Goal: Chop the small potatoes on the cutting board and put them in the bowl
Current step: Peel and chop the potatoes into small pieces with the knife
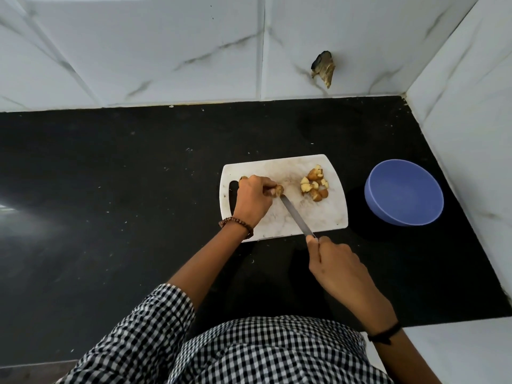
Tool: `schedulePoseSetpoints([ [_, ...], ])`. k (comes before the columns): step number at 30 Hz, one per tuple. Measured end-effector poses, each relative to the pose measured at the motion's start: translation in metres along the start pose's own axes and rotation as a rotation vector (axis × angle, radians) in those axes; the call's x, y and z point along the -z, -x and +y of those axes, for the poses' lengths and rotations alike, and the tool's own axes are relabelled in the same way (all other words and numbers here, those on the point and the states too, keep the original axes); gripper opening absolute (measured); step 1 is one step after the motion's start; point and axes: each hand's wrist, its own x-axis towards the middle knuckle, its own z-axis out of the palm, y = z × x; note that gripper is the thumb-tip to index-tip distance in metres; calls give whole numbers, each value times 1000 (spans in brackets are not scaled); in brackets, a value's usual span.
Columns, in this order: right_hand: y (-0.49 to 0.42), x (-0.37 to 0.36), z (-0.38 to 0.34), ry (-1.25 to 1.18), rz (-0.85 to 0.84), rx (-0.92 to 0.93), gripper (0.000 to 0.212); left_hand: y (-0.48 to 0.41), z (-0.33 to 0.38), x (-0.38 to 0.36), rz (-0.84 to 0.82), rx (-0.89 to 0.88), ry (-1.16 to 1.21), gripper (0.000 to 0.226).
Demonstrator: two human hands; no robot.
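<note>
A white cutting board (318,214) lies on the black counter. My left hand (253,199) pins a small brown potato (278,190) against the board's left half. My right hand (336,266) grips the handle of a knife (296,216), hidden in my fist; the blade slants up-left and its tip touches the potato. A pile of chopped potato pieces (314,184) rests on the board's upper right. The blue bowl (404,192) stands to the right of the board, with nothing visible inside.
The black counter (124,189) stretches wide to the left of the board. White marble-look tiled walls close off the back and right side. A hole in the back wall (324,67) sits above the counter.
</note>
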Motion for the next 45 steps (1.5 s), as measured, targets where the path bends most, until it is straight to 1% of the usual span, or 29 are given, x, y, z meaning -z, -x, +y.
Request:
schedulePoseSetpoints([
  [5,-14,8,-1,-134,66,-7,46,0,3,2,-1,-65,-89,24],
  [8,-28,13,-6,-159,92,-14,46,-4,4,2,-58,-51,-91,34],
  [10,-36,16,-9,-161,77,-29,45,-6,4,1,-82,-53,-126,40],
  [13,-44,17,-12,-194,74,-32,45,-9,5,-2,-39,-67,-178,29],
  [17,-51,13,-12,-255,81,-47,46,-7,5,0,-20,-65,-134,22],
  [22,-63,5,-14,-375,116,4,43,-2,4,12,-76,-1,53,24],
  [25,-74,1,-19,-428,170,45,35,-1,4,17,-116,2,126,25],
  [28,-86,-1,-29,-511,216,44,27,0,2,19,-141,5,195,24],
  [32,-104,-7,-37,-609,259,62,31,1,-1,20,-142,4,230,24],
  [37,-111,-9,-41,-708,287,64,24,3,-3,21,-135,-13,262,23],
  [41,-114,-11,-36,-753,298,16,23,2,-4,24,-111,-4,242,21],
  [45,-117,-9,-30,-672,331,40,25,1,-2,24,-83,-19,61,25],
])
